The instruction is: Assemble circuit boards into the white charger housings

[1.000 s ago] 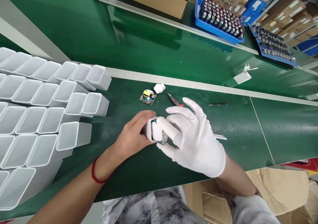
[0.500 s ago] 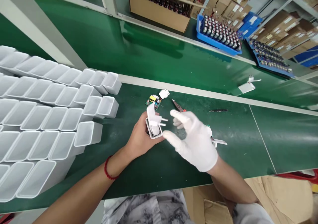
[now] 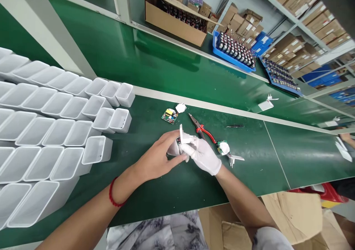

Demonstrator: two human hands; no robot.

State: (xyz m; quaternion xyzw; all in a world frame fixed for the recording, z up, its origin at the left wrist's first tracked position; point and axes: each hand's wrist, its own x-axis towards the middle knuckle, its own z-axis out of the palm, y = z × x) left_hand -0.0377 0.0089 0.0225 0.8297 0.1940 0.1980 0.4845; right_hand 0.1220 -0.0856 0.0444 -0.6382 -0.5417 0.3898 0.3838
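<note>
My bare left hand [image 3: 156, 158] grips a white charger shell [image 3: 173, 149] on the green table mat [image 3: 166, 191]. My gloved right hand [image 3: 203, 155] pinches the white plug cap with two metal pins [image 3: 184, 138] that stands up out of the shell's mouth. Both hands meet on this one charger. Just behind them lie red-handled pliers [image 3: 202, 129]. A green circuit board [image 3: 169, 116] and a small white cap [image 3: 181, 108] lie farther back. To the right of my right hand rests another board with a plug cap [image 3: 225, 149].
Rows of empty white shells [image 3: 55, 120] fill the left side of the mat. Black tweezers [image 3: 234, 126] lie at mid right. A finished white charger [image 3: 265, 104] sits on the conveyor belt behind. Blue trays of parts [image 3: 233, 48] and cardboard boxes [image 3: 177, 19] line the back.
My right hand, open and apart half a second ago, has closed in on the plug cap at the shell. The view has tilted up and pulled back.
</note>
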